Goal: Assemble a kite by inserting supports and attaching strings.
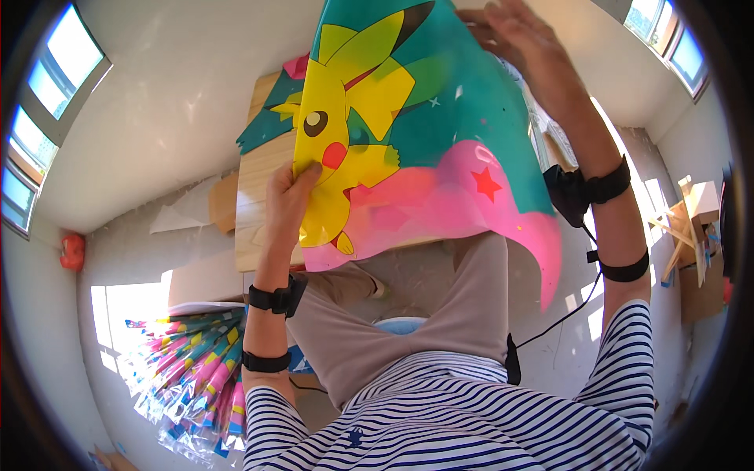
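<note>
A large, thin printed plastic sheet (463, 118) hangs in front of me, teal above and pink below, with a yellow long-eared cartoon figure and a red star. It is partly see-through and folded along its left side. My left hand (290, 192) pinches that left edge, thumb on the front near the figure's red cheek. At the upper right my right hand (522, 35) is raised beside the sheet's edge, fingers stretched out and slightly blurred. Whether its fingertips touch the sheet I cannot tell. The sheet's top runs out of view.
Behind the sheet stands a light wooden table (263, 184) with another teal piece (271, 118) on it. Many-coloured wrapped bundles (192, 377) lie in a pile at the lower left. Cardboard boxes (699, 267) and wooden sticks stand at the right. A red object (72, 252) sits by the left wall.
</note>
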A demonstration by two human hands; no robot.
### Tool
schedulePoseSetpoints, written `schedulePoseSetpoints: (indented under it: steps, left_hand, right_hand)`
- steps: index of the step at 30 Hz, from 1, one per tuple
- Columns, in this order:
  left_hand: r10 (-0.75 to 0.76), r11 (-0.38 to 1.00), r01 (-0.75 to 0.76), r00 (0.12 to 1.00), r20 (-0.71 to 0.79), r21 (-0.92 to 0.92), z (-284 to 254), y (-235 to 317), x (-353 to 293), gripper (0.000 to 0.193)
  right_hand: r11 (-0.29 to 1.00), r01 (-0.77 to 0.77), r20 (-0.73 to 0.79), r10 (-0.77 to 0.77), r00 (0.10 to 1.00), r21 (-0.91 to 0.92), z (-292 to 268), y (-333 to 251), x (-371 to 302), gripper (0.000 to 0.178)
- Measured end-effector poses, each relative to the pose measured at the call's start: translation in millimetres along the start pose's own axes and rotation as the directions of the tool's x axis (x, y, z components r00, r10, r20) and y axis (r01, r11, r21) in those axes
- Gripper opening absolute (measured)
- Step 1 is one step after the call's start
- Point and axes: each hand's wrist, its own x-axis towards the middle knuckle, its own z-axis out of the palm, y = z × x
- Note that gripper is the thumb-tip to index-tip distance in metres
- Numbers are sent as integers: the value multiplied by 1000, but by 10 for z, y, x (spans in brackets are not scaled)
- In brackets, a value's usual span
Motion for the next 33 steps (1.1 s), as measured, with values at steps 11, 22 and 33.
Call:
schedulePoseSetpoints:
  steps: [11, 22, 33]
  left_hand:
    - [-239, 930, 242, 970, -42, 277, -472, -1316, 692, 29]
    - [240, 520, -438, 899, 366, 733, 466, -1413, 253, 83]
    - [320, 434, -503, 862, 394, 747, 964, -1958, 127, 40]
  right_hand:
    - [419, -285, 43, 621, 782, -862, 275, 2048, -1393, 48]
    - [246, 101, 171, 281, 944, -964, 606, 3217, -1896, 58]
    - [400, 1, 130, 295, 947, -916, 718, 2915, -1824, 68]
